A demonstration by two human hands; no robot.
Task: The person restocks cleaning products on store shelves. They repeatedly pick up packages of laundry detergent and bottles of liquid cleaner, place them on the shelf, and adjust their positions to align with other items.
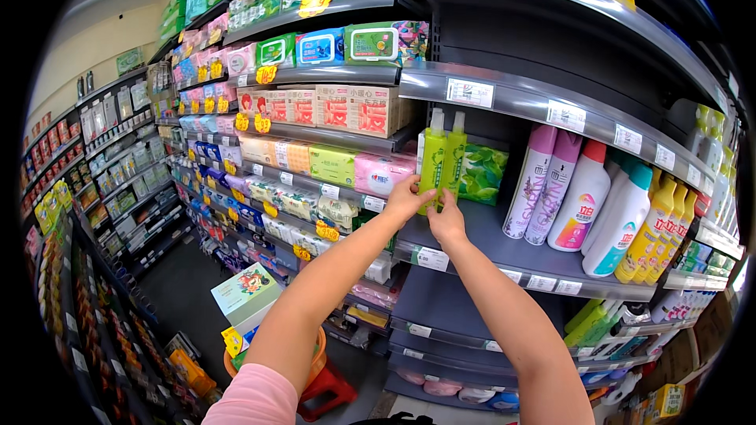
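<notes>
Two slim lime-green bottles with clear caps stand upright side by side on a dark metal shelf point(472, 230). My left hand point(409, 196) has its fingers around the base of the left green bottle point(434, 153). My right hand point(447, 219) touches the lower part of the right green bottle point(455, 156) with its fingertips; whether it grips the bottle cannot be told. Just behind and to the right is a green leaf-patterned pack point(483, 174). Purple-capped spray cans point(534, 183) stand further right on the same shelf.
Right of the cans are a red-capped white bottle point(582, 200), a teal-capped bottle point(620, 224) and yellow bottles point(655, 230). Tissue packs point(384, 174) fill the shelves at left. A shelf edge point(472, 88) runs above my hands. Below left, an orange basket point(319, 354) holding boxes rests on a red stool point(331, 389).
</notes>
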